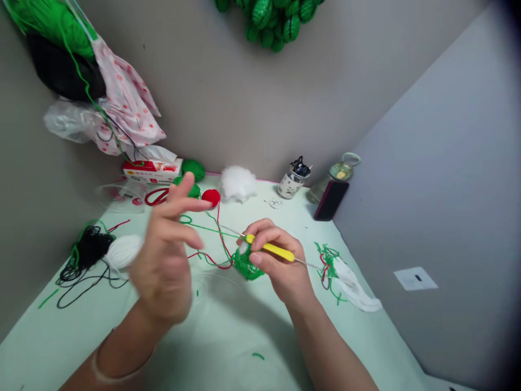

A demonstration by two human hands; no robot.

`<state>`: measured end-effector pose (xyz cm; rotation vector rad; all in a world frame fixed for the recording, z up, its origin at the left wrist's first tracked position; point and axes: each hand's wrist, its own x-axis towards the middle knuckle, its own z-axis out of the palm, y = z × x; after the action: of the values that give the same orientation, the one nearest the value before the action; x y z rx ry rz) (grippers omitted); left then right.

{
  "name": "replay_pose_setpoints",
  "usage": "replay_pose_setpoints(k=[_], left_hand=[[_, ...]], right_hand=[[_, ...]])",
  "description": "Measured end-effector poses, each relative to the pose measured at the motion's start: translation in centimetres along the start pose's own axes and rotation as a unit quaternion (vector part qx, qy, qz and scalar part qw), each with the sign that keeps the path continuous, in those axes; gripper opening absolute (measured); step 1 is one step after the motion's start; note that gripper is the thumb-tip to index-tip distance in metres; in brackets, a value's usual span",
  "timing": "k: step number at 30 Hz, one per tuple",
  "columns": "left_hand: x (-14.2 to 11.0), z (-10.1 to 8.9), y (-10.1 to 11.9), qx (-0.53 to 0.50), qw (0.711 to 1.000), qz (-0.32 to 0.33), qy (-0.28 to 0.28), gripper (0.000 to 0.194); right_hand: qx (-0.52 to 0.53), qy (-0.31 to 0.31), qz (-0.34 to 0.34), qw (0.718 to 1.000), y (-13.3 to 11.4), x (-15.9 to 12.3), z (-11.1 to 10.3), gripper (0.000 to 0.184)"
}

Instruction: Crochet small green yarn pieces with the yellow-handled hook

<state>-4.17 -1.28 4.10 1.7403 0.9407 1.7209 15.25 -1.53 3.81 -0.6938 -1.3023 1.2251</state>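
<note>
My right hand is closed around a crochet hook with a yellow grip and metal ends. In the same hand sits a small green crocheted piece, with a bit of white showing at its top. My left hand is raised to the left of it, fingers apart and slightly blurred, with nothing visible in them. Green yarn runs left from the hook toward the left hand. A red yarn strand leads from the red ball down beside the green piece.
Black yarn and a white yarn ball lie at left. Behind are red-handled scissors, a tissue box, white stuffing and a pen jar. A phone leans on a bottle; yarn scraps lie right.
</note>
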Motion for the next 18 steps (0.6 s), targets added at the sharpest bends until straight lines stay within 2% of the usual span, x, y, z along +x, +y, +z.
replay_pose_setpoints(k=[1, 2, 3, 7, 8, 11, 14, 18], left_hand=[[0.0, 0.6, -0.9, 0.047, 0.993, 0.110, 0.006, 0.047], [0.0, 1.2, -1.7, 0.093, 0.979, 0.183, 0.001, 0.038], [0.1, 1.7, -2.2, 0.125, 0.969, 0.214, -0.018, 0.033], [0.1, 3.3, -2.7, 0.260, 0.947, 0.180, -0.061, 0.014], [0.0, 3.6, -2.6, 0.286, 0.940, 0.173, -0.067, 0.015], [-0.4, 4.4, -1.9, 0.317, 0.931, 0.156, -0.087, 0.036], [-0.7, 4.8, -1.2, 0.279, 0.949, 0.106, -0.102, 0.051], [-1.2, 5.0, -0.8, 0.127, 0.989, 0.007, -0.072, 0.050]], right_hand=[[-0.016, 0.016, -0.014, 1.000, -0.1, 0.0, 0.1, 0.010], [-0.034, 0.037, -0.027, 0.998, -0.2, 0.0, 0.3, 0.010], [-0.054, 0.060, -0.039, 0.996, -0.2, 0.0, 0.4, 0.010], [-0.130, 0.139, -0.065, 0.980, -0.1, 0.0, 1.0, 0.009], [-0.140, 0.149, -0.068, 0.976, -0.1, 0.0, 1.1, 0.009], [-0.164, 0.169, -0.078, 0.969, 0.1, -0.1, 1.4, 0.010], [-0.192, 0.180, -0.091, 0.960, 0.3, -0.2, 1.5, 0.009], [-0.217, 0.173, -0.115, 0.954, 0.5, -0.7, 1.8, 0.009]])
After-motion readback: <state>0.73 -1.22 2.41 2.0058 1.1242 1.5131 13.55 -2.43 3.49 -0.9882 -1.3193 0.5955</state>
